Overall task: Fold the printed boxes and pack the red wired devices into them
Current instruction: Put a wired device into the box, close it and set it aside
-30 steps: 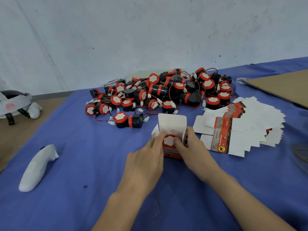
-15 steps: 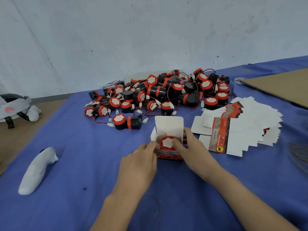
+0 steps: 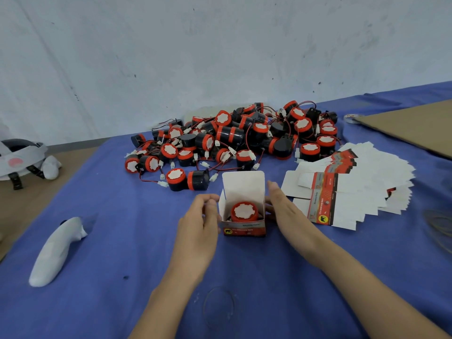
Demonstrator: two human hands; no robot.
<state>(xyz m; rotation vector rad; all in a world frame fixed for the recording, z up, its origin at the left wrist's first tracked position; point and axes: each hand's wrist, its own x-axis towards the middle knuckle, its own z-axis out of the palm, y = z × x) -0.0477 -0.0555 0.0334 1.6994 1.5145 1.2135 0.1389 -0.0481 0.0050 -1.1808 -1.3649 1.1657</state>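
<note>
A small printed box [image 3: 244,230] stands on the blue cloth in the middle, its white top flap upright. A red wired device [image 3: 244,211] sits inside it, white face up. My left hand [image 3: 198,223] is at the box's left side, fingers loosely curled against the left side flap. My right hand [image 3: 286,209] lies along the box's right side with straight fingers touching it and the thumb raised. A pile of several red and black wired devices [image 3: 230,138] lies just behind the box. A fanned stack of flat printed boxes [image 3: 354,187] lies to the right.
A white controller [image 3: 56,250] lies on the cloth at the left. A white headset [image 3: 19,157] rests on the brown surface at the far left. A cardboard sheet [image 3: 411,126] lies at the back right. The wall stands close behind the pile.
Both hands have come off the device in the box and moved apart to the box's left and right sides. The device now sits lower inside the box.
</note>
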